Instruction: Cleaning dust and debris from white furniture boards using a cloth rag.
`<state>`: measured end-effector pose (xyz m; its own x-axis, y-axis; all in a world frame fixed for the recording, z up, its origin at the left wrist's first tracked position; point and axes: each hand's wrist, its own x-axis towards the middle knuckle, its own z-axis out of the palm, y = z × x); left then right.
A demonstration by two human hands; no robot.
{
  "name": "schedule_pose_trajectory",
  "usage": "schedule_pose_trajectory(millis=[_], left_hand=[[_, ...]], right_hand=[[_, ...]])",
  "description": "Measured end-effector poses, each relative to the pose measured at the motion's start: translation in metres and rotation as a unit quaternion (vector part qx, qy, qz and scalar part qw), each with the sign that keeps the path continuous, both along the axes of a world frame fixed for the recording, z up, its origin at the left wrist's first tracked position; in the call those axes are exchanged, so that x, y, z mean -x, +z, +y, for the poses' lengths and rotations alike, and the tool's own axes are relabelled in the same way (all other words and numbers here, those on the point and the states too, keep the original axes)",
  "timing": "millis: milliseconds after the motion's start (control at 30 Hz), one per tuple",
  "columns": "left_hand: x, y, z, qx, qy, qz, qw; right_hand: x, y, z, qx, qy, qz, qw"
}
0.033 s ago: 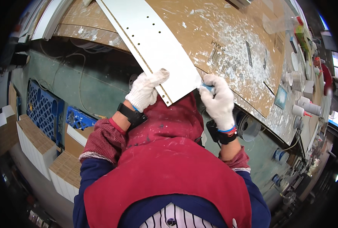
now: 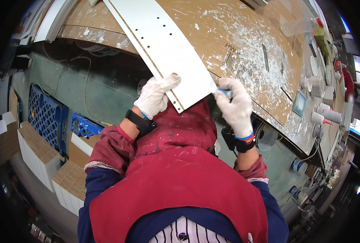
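A long white panel [image 2: 174, 56] lies slantwise over the bench, its near end sticking out past the edge toward my red apron. Several small dark holes dot its face, and a brown groove runs along its left side. My left hand [image 2: 157, 92], in a white knit glove, grips the panel's left edge near that end, thumb on top and fingers hidden below. At the panel's right edge, my gloved right hand [image 2: 234, 103] is closed on a small blue piece [image 2: 224, 92]; the fingers hide most of it, so its kind is unclear.
Brown cardboard [image 2: 212, 36] smeared with white covers the bench. Bottles [image 2: 317, 118], stacked cups [image 2: 317, 86] and a small blue-green pad [image 2: 299, 103] stand along the right. Left on the floor are a blue plastic pallet [image 2: 46, 115] and stacks of white-sided panels [image 2: 38, 150].
My right hand has shifted slightly to the right and downward along the panel's edge with the blue piece. The left hand and panel stay almost where they were.
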<state>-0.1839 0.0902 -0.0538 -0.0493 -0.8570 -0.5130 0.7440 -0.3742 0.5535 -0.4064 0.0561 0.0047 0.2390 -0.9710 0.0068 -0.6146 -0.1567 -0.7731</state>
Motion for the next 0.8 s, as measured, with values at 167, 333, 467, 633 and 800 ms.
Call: schedule_pose_trajectory(millis=[167, 333, 467, 633, 800], left_hand=[[0.001, -0.001, 0.001, 0.007, 0.016, 0.007, 1.0], [-0.001, -0.008, 0.003, 0.0, 0.014, 0.009, 1.0], [-0.003, -0.01, 0.003, 0.043, -0.008, -0.037, 0.998], [-0.002, -0.003, 0.003, 0.025, 0.016, 0.023, 0.999], [-0.003, -0.004, 0.002, 0.003, 0.011, 0.007, 1.0]], right_hand=[[-0.003, 0.019, -0.035, -0.021, 0.063, -0.03, 0.997], [-0.014, 0.017, -0.063, -0.03, 0.167, 0.011, 0.985], [-0.019, 0.03, -0.068, -0.018, 0.237, 0.079, 0.968], [0.003, 0.04, -0.062, -0.083, 0.312, 0.112, 0.94], [0.04, 0.031, -0.078, -0.223, 0.111, -0.087, 0.964]])
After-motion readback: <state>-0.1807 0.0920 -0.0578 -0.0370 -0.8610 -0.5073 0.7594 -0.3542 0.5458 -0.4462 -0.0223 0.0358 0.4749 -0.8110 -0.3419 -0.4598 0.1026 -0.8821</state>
